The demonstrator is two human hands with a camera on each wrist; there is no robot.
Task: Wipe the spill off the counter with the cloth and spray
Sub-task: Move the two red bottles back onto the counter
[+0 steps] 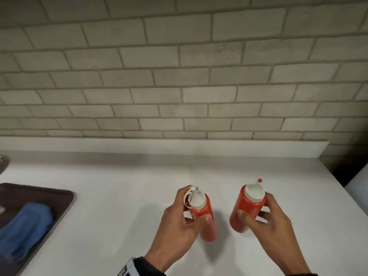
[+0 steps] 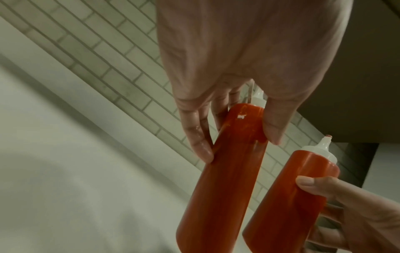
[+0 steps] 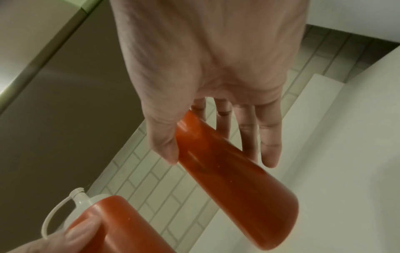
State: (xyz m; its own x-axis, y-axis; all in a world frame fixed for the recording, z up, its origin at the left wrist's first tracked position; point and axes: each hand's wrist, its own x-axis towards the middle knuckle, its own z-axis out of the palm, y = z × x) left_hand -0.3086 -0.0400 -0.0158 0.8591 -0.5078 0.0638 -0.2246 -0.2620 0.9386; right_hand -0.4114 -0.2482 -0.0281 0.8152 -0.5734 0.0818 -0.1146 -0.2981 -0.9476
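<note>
Over the white bench (image 1: 123, 196), the left hand (image 1: 175, 226) grips a red squeeze bottle (image 1: 205, 218) with its thumb and fingers curled round the body, its white cap shut and tethered. The right hand (image 1: 272, 226) grips a second red bottle (image 1: 247, 208) the same way, just to the right, its nozzle tip orange. The blue cloth (image 1: 25, 226) lies folded on a dark tray (image 1: 59, 198) at the near left.
</note>
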